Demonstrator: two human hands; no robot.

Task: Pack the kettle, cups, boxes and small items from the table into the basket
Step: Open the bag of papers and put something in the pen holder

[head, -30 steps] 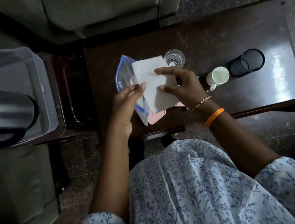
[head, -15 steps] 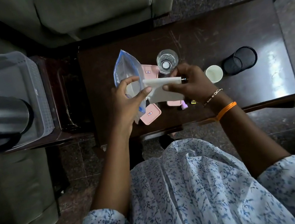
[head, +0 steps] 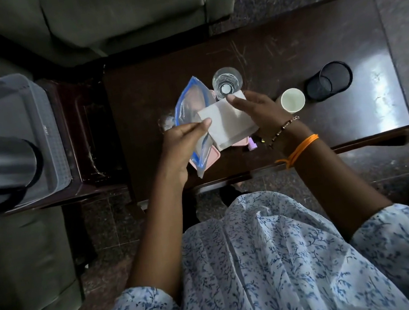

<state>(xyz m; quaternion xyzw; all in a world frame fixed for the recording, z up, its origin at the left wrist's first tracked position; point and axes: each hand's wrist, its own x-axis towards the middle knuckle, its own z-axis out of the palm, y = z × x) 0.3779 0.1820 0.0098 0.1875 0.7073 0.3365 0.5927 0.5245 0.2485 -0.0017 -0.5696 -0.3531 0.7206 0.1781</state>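
My right hand (head: 258, 112) and left hand (head: 187, 141) pinch the white paper packet (head: 228, 123) just right of the zip bag (head: 189, 105), whose mouth my left fingers also grip.

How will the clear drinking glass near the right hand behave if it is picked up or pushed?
The clear glass looks rigid and probably fragile, so a knock could chip it. It stands upright on the table, taller than wide, so a push near its rim may tip it. Its smooth wall could be slippery.
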